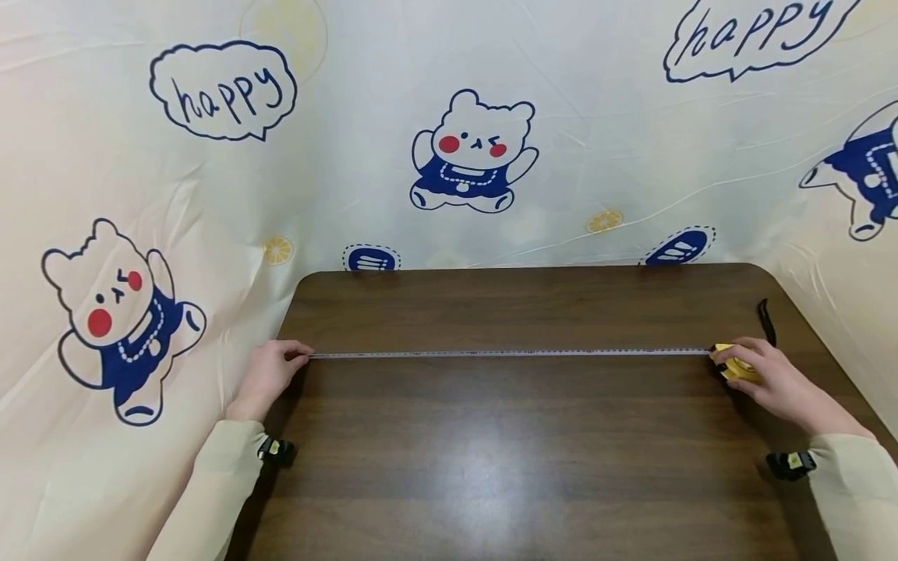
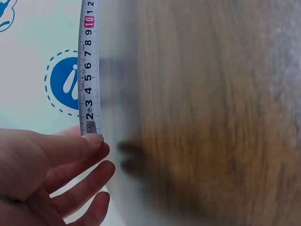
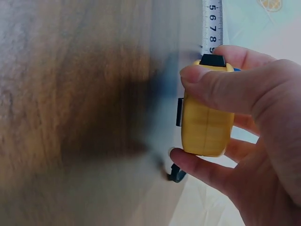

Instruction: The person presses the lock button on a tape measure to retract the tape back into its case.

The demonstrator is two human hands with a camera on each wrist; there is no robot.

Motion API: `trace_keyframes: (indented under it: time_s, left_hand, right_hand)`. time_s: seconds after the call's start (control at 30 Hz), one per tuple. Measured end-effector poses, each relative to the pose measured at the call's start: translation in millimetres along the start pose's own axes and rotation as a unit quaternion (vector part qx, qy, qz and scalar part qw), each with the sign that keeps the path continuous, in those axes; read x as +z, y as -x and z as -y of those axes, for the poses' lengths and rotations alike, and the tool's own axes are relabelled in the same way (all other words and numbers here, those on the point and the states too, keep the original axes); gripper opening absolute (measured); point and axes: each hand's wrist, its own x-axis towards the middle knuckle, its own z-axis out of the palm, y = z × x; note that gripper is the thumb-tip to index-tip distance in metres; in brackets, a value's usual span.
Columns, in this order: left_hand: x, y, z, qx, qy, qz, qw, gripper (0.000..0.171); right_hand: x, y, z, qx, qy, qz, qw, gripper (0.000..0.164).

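Note:
A tape measure (image 3: 207,122) with a yellow case and black trim is gripped by my right hand (image 1: 772,382) near the table's right side. Its white blade (image 1: 505,354) runs straight across to the left edge, where my left hand (image 1: 266,378) pinches the end between thumb and forefinger. In the left wrist view the metal hook (image 2: 91,126) shows just beyond the thumb, with printed numbers rising away from it. My right thumb (image 3: 202,77) lies near the case's black mouth. A black wrist strap (image 1: 766,319) hangs from the case.
The dark brown wooden table (image 1: 491,436) has rounded far corners and a glossy highlight. Behind it and at both sides hangs a pale cloth (image 1: 351,171) printed with bears and "happy" bubbles. Each wrist wears a small black camera (image 1: 277,452).

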Motion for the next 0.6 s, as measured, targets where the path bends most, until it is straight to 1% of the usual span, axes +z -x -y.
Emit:
trace_keyframes:
  time_s: [0.1,0.4,0.5,0.6]
  left_hand:
    - [-2.6,0.4,-1.6,0.001,-0.004,0.003,1.0,0.011]
    - [-3.7,2.8,2.1,0.033,-0.002,-0.007,0.9994,0.009]
    - [-3.9,3.3,2.6,0.037,-0.001,-0.009,0.9993,0.009]
    - [-4.3,3.7,2.2,0.036,0.002,-0.008,0.9993,0.009]
  right_hand:
    - [-3.3,2.8,2.3,0.001,-0.001,0.004,1.0,0.059]
    - [-6.9,6.2,5.2,0.0,-0.012,0.001,1.0,0.059]
    - [-8.2,7.1,6.3,0.011,-0.014,0.007,1.0,0.057]
    - [-8.2,8.7,6.7,0.011,-0.015,0.009,1.0,0.057]
